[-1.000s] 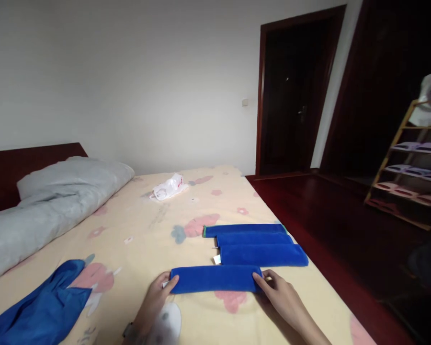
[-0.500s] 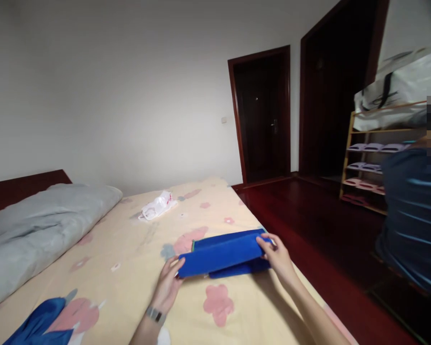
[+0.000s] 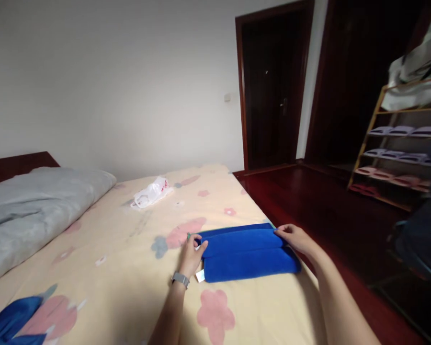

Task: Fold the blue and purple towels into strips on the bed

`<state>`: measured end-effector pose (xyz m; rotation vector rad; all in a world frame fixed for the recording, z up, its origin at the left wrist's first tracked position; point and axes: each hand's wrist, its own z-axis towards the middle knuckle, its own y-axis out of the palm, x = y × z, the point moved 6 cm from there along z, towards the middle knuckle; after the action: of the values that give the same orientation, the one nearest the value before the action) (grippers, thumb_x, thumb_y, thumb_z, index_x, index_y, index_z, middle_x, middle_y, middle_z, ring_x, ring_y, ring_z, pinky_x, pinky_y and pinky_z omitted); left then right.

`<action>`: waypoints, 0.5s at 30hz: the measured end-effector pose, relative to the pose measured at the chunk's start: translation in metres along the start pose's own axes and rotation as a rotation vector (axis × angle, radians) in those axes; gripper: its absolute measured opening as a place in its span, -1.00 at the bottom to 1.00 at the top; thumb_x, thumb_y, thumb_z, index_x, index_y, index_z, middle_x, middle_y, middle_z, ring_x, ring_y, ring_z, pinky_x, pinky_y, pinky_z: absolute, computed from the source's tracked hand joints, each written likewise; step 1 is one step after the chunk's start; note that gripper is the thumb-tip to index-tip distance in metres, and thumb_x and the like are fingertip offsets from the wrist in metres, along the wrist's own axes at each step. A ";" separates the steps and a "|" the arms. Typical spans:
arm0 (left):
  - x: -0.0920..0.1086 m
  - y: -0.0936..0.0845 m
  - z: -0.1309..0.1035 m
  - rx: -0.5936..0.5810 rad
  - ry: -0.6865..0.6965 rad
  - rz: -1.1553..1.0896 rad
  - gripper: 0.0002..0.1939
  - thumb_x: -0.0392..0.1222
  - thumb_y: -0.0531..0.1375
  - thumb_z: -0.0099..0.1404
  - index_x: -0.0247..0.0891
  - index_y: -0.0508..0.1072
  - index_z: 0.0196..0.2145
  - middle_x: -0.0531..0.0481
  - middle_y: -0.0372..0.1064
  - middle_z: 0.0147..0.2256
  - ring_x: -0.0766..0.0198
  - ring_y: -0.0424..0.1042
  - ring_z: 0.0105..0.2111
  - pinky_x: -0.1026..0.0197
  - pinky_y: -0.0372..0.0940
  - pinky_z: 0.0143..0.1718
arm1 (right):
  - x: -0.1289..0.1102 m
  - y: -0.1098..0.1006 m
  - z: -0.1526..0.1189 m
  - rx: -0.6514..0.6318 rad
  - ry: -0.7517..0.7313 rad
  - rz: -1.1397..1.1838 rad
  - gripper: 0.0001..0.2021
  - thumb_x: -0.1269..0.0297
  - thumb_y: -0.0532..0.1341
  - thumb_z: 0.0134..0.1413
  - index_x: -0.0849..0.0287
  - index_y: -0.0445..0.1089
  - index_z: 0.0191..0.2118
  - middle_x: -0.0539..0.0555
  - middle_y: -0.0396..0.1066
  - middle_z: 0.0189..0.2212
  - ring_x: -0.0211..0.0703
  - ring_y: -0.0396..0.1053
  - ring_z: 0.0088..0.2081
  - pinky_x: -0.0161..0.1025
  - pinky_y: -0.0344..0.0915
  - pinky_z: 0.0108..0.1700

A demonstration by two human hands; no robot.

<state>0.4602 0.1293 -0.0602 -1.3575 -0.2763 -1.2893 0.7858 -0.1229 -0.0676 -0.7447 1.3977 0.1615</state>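
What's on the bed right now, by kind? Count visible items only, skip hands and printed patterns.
Folded blue cloths: 3, overlapping
Crumpled blue cloth: 1, cut off by the frame
White plastic bag: 1
Grey quilt: 1
Total: 6 visible; the overlap may hide more folded cloths.

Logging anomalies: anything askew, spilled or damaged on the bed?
Mildly odd: the blue fabric at near left lies crumpled, unlike the flat folded blue cloths farther right. The white plastic bag is crumpled too. No spill or damage shows.
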 end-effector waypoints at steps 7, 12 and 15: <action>0.003 -0.001 -0.002 -0.089 -0.072 0.017 -0.55 0.21 0.23 0.21 -0.23 0.48 -0.17 0.06 0.33 -0.43 0.24 0.40 -0.41 0.25 0.25 -0.36 | 0.000 0.001 0.008 -0.174 0.002 -0.315 -0.77 0.13 0.30 -0.05 0.17 0.50 -0.30 0.11 0.56 -0.34 -0.03 0.49 -0.29 -0.19 0.34 -0.18; 0.005 -0.011 -0.001 -0.115 -0.090 0.007 -0.56 0.21 0.16 0.30 -0.25 0.48 -0.18 0.01 0.43 -0.45 0.21 0.45 -0.43 0.24 0.23 -0.39 | -0.021 -0.008 0.006 -0.105 -0.024 -0.363 -0.68 0.07 0.29 0.01 0.18 0.53 -0.18 0.21 0.57 -0.18 0.10 0.50 -0.17 -0.11 0.31 -0.10; 0.025 -0.039 0.004 0.023 -0.040 0.035 -0.63 0.14 0.11 0.39 -0.23 0.48 -0.19 -0.09 0.50 -0.35 0.17 0.48 -0.34 0.21 0.24 -0.31 | -0.056 -0.028 -0.010 0.045 -0.111 -0.401 -0.55 -0.10 0.19 0.12 0.14 0.51 -0.06 0.23 0.55 -0.08 0.17 0.48 -0.08 -0.08 0.28 -0.11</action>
<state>0.4404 0.1310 -0.0176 -1.3645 -0.2933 -1.2278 0.7811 -0.1320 -0.0051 -0.9475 1.1192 -0.1406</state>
